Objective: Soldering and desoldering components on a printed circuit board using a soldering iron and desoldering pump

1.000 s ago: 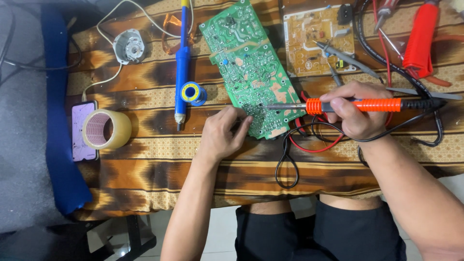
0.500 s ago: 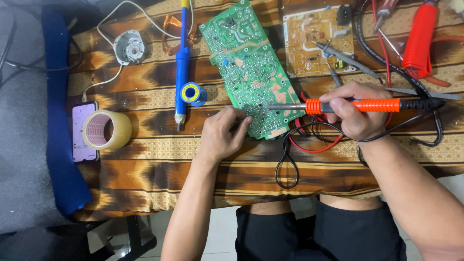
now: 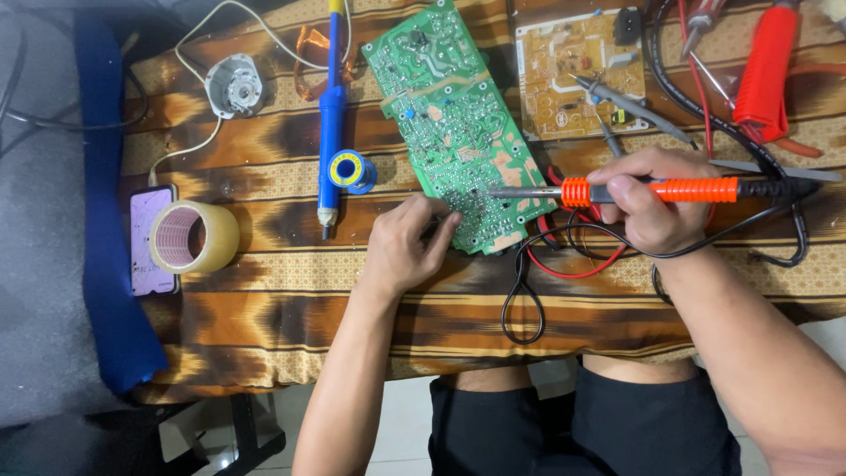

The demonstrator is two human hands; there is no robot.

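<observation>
A green circuit board (image 3: 454,123) lies tilted on the patterned cloth, solder side up. My right hand (image 3: 656,207) grips an orange-handled soldering iron (image 3: 696,189), its metal tip resting on the board's lower part. My left hand (image 3: 407,245) sits at the board's lower left edge, fingers pinched together against it; whether they hold solder wire is too small to tell. A blue desoldering pump (image 3: 332,115) lies left of the board, with a small spool of solder (image 3: 348,169) beside it.
A tan circuit board (image 3: 573,75) with multimeter probes (image 3: 634,110) lies at the back right, near a red tool (image 3: 765,75). A tape roll (image 3: 192,236) rests on a phone (image 3: 144,231) at the left. A small motor (image 3: 234,85) and black and red cables (image 3: 538,273) lie around.
</observation>
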